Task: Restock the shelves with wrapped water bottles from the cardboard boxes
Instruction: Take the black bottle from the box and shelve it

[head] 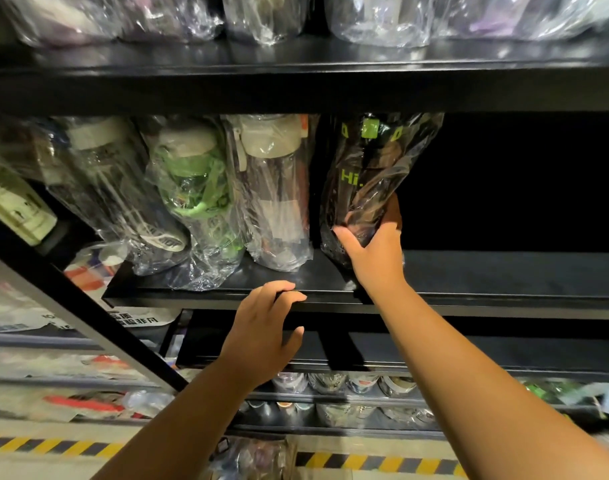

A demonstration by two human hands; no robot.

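**Dark bottle at the end of the row, right hand under it**

On my screen the right hand point(369, 247) is the one that works. Its fingers and thumb are closed around the lower part of the dark wrapped bottle point(369, 168), the one with green letters on its side. The left hand point(261, 330) carries nothing. Its fingers are curled over the front lip of the middle shelf point(504, 271), with the thumb below the lip, so I read it as a support grip.

The bottle lies straight ahead of the right wrist and above it, well to the right of the left hand. Its long axis is almost vertical, and the cap end leans a little to the right, close under the upper shelf point(296, 84). The foot of the wrap is at the shelf board, but I cannot tell whether the weight is on the board.

Just beside it on the left, across a narrow dark gap, stands the clear bottle with a beige lid point(272, 188), and then the green bottle point(195, 192). On its right no other bottle shows, so the row ends with it.

My judgement is that this placing is nearly done. The next move asks the right hand to bring the cap end to the left until the bottle stands straight, and then to let go. The risk is that the slippery wrap lets it tip toward the free side. I see no cardboard boxes in this view.
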